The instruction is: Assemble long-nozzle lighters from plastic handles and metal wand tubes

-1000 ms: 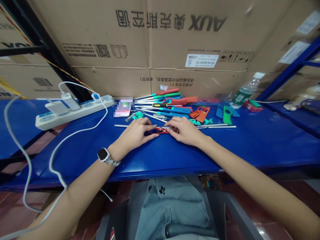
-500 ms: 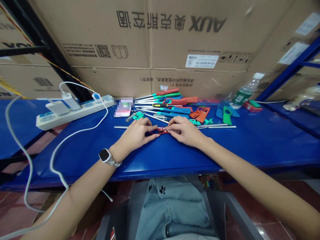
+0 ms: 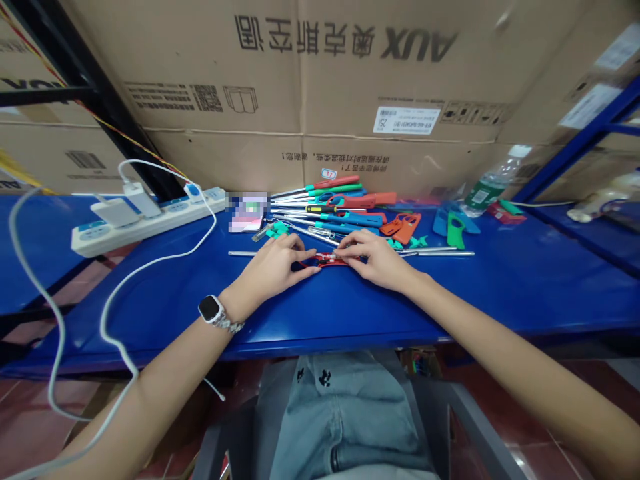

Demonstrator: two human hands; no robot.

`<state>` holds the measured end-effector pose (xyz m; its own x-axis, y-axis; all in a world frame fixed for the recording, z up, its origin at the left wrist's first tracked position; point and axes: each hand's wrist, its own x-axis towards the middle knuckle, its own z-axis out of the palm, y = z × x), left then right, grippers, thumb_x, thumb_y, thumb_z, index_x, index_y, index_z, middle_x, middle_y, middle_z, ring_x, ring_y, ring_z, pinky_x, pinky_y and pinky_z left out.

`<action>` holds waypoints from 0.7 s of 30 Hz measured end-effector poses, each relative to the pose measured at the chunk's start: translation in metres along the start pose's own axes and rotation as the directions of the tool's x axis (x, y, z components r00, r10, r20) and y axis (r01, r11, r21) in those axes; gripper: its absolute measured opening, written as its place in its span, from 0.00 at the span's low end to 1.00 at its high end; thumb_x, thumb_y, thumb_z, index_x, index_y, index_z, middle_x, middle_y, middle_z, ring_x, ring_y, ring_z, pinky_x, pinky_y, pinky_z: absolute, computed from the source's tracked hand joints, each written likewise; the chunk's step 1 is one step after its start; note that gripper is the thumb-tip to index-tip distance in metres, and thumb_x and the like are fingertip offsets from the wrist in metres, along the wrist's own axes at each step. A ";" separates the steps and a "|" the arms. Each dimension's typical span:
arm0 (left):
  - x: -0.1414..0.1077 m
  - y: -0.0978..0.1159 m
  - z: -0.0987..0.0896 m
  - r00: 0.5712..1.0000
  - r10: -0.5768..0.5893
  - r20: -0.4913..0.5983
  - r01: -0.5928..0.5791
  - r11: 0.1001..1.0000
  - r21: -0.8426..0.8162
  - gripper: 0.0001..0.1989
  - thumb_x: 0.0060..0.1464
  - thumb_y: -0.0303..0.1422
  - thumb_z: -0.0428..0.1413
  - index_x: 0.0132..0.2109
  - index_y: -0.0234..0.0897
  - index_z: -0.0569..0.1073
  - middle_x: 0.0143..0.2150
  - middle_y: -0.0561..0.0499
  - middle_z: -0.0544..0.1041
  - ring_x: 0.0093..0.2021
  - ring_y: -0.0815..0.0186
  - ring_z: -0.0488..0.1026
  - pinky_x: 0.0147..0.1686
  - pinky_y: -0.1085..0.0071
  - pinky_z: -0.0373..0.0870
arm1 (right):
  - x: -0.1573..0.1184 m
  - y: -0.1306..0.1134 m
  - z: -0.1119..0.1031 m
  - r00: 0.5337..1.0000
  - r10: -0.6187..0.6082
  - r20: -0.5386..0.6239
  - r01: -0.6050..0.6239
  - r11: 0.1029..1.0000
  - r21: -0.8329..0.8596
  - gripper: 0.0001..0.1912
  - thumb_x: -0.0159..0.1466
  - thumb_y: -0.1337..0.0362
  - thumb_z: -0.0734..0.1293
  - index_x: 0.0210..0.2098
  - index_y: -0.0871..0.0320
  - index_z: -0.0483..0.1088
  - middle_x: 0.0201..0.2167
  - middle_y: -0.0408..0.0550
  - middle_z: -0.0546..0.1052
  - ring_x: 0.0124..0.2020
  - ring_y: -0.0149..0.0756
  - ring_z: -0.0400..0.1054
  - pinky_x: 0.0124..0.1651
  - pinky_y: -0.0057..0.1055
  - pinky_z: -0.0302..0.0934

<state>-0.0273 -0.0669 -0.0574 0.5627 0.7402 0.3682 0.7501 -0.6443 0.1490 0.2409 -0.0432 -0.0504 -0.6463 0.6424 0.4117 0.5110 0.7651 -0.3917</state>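
Observation:
A red lighter casing (image 3: 330, 260) lies on the blue table between my hands, small parts showing inside it. My left hand (image 3: 274, 268) grips its left end between thumb and fingers. At its right part, my right hand (image 3: 377, 261) has thumb and fingertips bent in a pinch; whatever is between them is too small to make out. Just behind lie several long-reach lighters (image 3: 364, 220) with metal tubes, and a yellow-and-black screwdriver (image 3: 316, 209). Orange casing pieces (image 3: 401, 229), a green casing piece (image 3: 455, 230), turquoise parts (image 3: 278, 231) and loose metal tubes (image 3: 439, 252) lie around them.
A white power strip (image 3: 165, 220) with plugged-in chargers stands at the left, its white cable (image 3: 106, 313) looping over the table edge. A phone (image 3: 246, 213) and a water bottle (image 3: 493, 183) stand before the large cardboard box (image 3: 320, 80).
My right hand has shifted slightly, its fingers lifting and its thumb moving, so more of the casing's right end shows. My left hand keeps its hold.

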 end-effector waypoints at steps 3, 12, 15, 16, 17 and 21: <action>0.000 0.000 0.000 1.000 -0.002 -0.002 0.002 1.000 -0.001 0.19 0.68 0.45 0.59 0.58 0.40 0.82 0.46 0.44 0.77 0.44 0.58 0.73 0.49 0.59 0.69 | 0.001 -0.002 0.001 0.999 0.040 -0.010 -0.040 0.999 0.001 0.12 0.68 0.72 0.67 0.44 0.54 0.81 0.46 0.51 0.80 0.49 0.43 0.73 0.56 0.46 0.67; 0.002 0.002 -0.003 1.000 -0.015 0.028 0.015 1.000 0.018 0.19 0.67 0.45 0.59 0.58 0.40 0.82 0.46 0.44 0.77 0.44 0.57 0.74 0.47 0.59 0.69 | 0.006 -0.004 0.001 0.987 0.156 -0.038 -0.156 0.988 -0.004 0.04 0.63 0.71 0.71 0.37 0.57 0.76 0.37 0.49 0.80 0.42 0.42 0.73 0.48 0.40 0.66; 0.002 0.002 -0.003 0.999 -0.020 0.029 0.020 1.000 0.023 0.19 0.67 0.45 0.60 0.58 0.41 0.82 0.47 0.44 0.77 0.44 0.57 0.74 0.47 0.60 0.69 | 0.005 -0.006 -0.001 0.993 0.106 -0.044 -0.107 0.994 -0.014 0.04 0.65 0.70 0.69 0.36 0.56 0.75 0.37 0.49 0.80 0.43 0.42 0.72 0.49 0.40 0.66; 0.002 0.002 -0.003 0.999 -0.021 0.030 0.021 1.000 0.023 0.19 0.67 0.45 0.60 0.58 0.41 0.82 0.46 0.44 0.77 0.44 0.57 0.74 0.47 0.60 0.69 | 0.004 -0.007 -0.001 0.995 0.082 -0.051 -0.083 0.996 -0.019 0.04 0.66 0.70 0.69 0.36 0.56 0.75 0.38 0.49 0.80 0.43 0.42 0.72 0.50 0.41 0.66; 0.002 0.002 -0.003 0.999 -0.023 0.032 0.022 1.000 0.021 0.19 0.67 0.45 0.59 0.58 0.41 0.82 0.47 0.44 0.76 0.44 0.57 0.74 0.47 0.60 0.69 | 0.004 -0.007 -0.001 0.996 0.061 -0.059 -0.062 0.998 -0.025 0.05 0.67 0.70 0.68 0.35 0.56 0.75 0.39 0.50 0.80 0.44 0.42 0.72 0.51 0.41 0.66; 0.002 0.003 -0.003 0.999 -0.032 0.043 0.031 0.999 0.009 0.19 0.67 0.45 0.60 0.58 0.40 0.82 0.47 0.44 0.76 0.44 0.57 0.74 0.47 0.59 0.69 | 0.002 -0.003 0.001 0.999 -0.006 -0.053 0.004 0.999 -0.032 0.07 0.69 0.69 0.67 0.36 0.56 0.77 0.42 0.51 0.80 0.46 0.42 0.72 0.53 0.42 0.67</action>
<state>-0.0254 -0.0676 -0.0531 0.5530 0.7679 0.3233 0.7705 -0.6190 0.1522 0.2372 -0.0443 -0.0488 -0.6186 0.6392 0.4569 0.5260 0.7689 -0.3634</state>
